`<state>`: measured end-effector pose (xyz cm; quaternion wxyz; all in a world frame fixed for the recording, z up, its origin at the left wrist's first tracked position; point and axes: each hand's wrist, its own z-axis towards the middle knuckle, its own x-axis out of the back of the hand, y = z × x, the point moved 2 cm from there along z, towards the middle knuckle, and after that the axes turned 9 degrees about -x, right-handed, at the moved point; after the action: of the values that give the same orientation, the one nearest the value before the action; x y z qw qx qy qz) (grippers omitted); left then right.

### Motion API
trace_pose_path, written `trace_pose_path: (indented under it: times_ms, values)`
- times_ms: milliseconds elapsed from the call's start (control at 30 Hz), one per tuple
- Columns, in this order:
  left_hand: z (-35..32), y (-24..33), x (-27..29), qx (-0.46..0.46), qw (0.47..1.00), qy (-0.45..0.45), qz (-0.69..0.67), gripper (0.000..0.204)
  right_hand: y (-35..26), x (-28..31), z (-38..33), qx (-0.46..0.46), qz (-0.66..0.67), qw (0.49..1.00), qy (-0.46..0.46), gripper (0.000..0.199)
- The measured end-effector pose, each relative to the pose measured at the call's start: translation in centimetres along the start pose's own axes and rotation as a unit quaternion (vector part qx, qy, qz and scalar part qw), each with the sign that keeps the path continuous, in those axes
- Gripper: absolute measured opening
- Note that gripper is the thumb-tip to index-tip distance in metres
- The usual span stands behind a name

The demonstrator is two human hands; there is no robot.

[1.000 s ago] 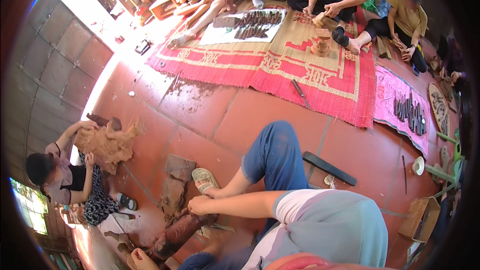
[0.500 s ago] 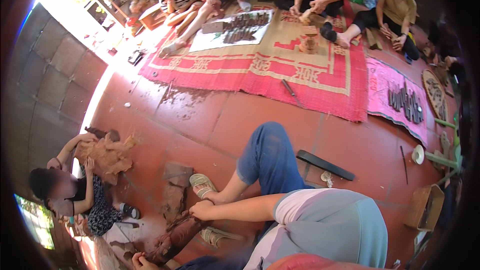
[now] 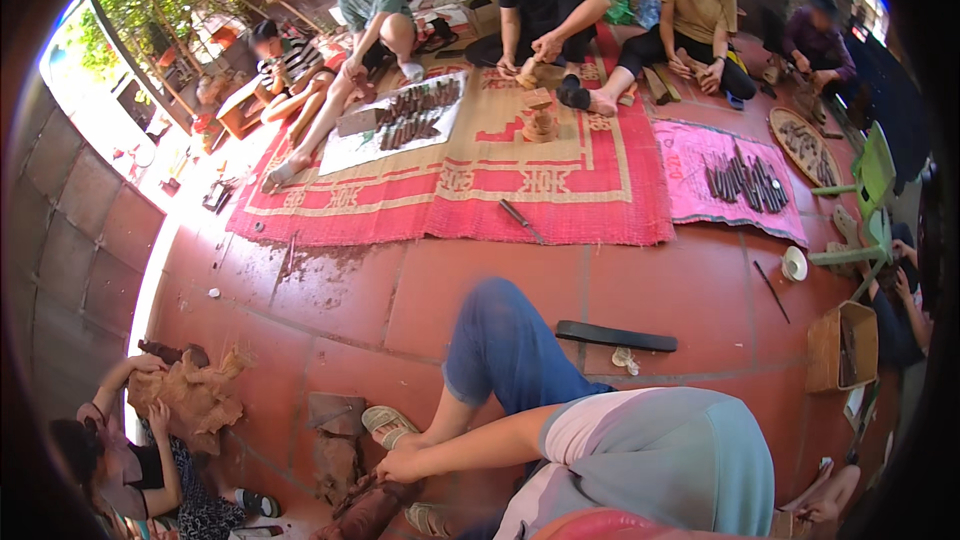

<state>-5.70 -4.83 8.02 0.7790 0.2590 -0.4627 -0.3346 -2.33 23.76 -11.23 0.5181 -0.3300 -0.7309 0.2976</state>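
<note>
At the bottom, my right hand is closed at the upper end of a dark reddish-brown wooden carving, near my sandalled foot. Its fingers are bent against the wood, and the carving's lower end runs out of the picture. My left hand is out of sight. Beside the carving lie rough brown wood blocks on the tiled floor. My bent knee in blue jeans rises to the right of them.
At left a person holds a pale carved wood piece. Several people sit around a red mat. A pink cloth bears carving tools. A long black bar lies past my knee; a wooden box and green chair stand right.
My view has lifted and turned, so the people at the back show more fully. My left hand, seen earlier at the bottom edge, has left the picture. My right hand stays at the carving.
</note>
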Motion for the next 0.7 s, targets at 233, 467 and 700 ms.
trace_pose_path:
  times_ms: [233, 467, 700]
  values:
    - [-0.1, 0.8, -1.1, 0.036, 0.999, -0.015, -0.027, 0.016, 1.4, -1.7, 2.6, 0.003, 0.113, 0.993, 0.035, 0.023]
    - [1.1, 0.0, -1.6, 0.062, 0.995, -0.015, -0.072, 0.016, 1.9, 1.4, 0.1, -0.014, 0.084, 0.996, 0.013, 0.021]
    - [2.0, -0.5, -1.8, 0.082, 0.991, -0.009, -0.105, 0.017, 2.9, -2.0, 0.4, 0.073, 0.057, 0.993, 0.075, 0.025]
